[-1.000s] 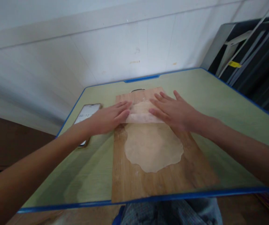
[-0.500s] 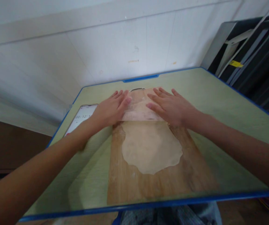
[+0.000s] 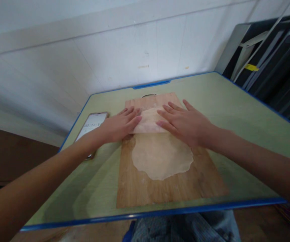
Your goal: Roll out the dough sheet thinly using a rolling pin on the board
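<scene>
A thin, pale sheet of dough [image 3: 161, 158] with a wavy edge lies on a wooden cutting board [image 3: 135, 193]. Across its far part runs a pale, straight-edged bar [image 3: 148, 127] that looks like a rolling pin; blur and my hands hide its ends. My left hand [image 3: 122, 124] rests flat at the bar's left side, fingers outstretched. On the right, my right hand [image 3: 182, 122] lies palm down with its fingers spread. Neither hand is wrapped round anything. The palms hide what they press on.
A phone [image 3: 92, 122] showing a running timer lies left of the board, partly behind my left forearm. The green table [image 3: 241, 151] has a blue rim and stands against a white wall [image 3: 124, 53]. Dark flat panels [image 3: 273, 67] lean at the right.
Both hands and the pale bar have come nearer to me over the dough. More of the board's far end shows. The view has shifted slightly.
</scene>
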`<state>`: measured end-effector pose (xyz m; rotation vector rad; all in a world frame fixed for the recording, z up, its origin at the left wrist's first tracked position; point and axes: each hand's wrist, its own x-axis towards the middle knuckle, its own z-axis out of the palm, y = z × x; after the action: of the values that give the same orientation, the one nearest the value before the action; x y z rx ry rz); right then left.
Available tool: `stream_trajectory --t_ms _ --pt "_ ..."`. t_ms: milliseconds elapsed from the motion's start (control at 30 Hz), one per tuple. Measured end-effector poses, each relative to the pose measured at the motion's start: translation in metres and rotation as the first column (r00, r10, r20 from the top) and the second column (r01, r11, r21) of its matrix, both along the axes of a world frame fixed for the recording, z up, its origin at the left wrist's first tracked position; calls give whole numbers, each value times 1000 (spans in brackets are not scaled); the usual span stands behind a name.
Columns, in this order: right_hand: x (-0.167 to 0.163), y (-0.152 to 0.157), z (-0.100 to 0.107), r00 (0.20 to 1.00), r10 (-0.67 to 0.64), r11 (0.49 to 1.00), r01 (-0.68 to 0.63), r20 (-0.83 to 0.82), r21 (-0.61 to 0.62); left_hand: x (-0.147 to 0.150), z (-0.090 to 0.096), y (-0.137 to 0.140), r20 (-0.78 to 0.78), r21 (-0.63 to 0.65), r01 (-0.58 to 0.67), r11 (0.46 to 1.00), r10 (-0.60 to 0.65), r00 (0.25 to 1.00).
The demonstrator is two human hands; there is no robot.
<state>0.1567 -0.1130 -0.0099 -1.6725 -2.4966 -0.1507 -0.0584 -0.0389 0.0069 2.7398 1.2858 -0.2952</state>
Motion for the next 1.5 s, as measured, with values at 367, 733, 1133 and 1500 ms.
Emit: stream_trajectory --t_ms 367,733,1133,1500 --pt "5 14 -5 999 38 998 -38 -11 44 6 -7 8 144 143 -16 990 -4 990" --pt "19 72 1 977 -181 981 170 -116 -98 39 -3 75 264 260 -83 962 11 964" --pt "-7 -28 -8 996 17 999 -13 -83 38 -5 -8 -34 145 197 -33 980 4 989" --pt "11 58 7 984 -162 985 156 -77 -79 43 3 57 243 194 -248 949 198 950"
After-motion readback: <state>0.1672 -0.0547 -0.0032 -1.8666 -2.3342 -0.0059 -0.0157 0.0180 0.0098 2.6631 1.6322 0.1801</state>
